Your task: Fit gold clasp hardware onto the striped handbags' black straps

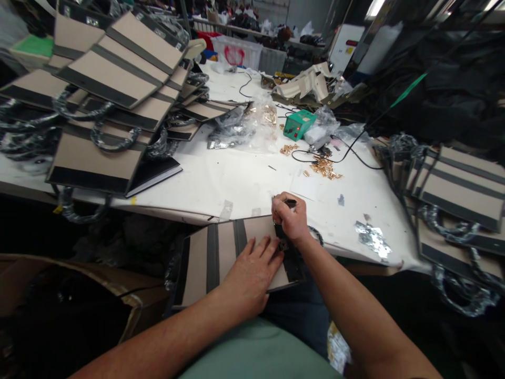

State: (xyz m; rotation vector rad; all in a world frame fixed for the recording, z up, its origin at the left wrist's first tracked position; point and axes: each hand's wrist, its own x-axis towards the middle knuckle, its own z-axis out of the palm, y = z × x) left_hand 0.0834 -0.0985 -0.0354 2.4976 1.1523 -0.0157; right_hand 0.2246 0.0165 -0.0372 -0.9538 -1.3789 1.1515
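A beige bag panel (pixel 226 245) with dark grey stripes and black ends lies across the near table edge and my lap. My left hand (pixel 252 268) rests flat on it, fingers stretched toward its black right end. Over that black end, my right hand (pixel 291 217) is closed in a fist around a slim dark tool (pixel 291 202); only its black top shows, so its kind is unclear. A small shiny metal piece (pixel 282 246) sits on the black strip beside my left fingertips. Part of a wrapped handle (pixel 316 236) shows behind my right wrist.
Stacked bag panels with plastic-wrapped handles (pixel 114 73) fill the left; more panels (pixel 465 184) stand at right. A green box with a cable (pixel 299 125), gold fittings (pixel 325 167) and silver plates (pixel 373 238) lie on the white table (pixel 244 179). A cardboard box (pixel 136 310) stands lower left.
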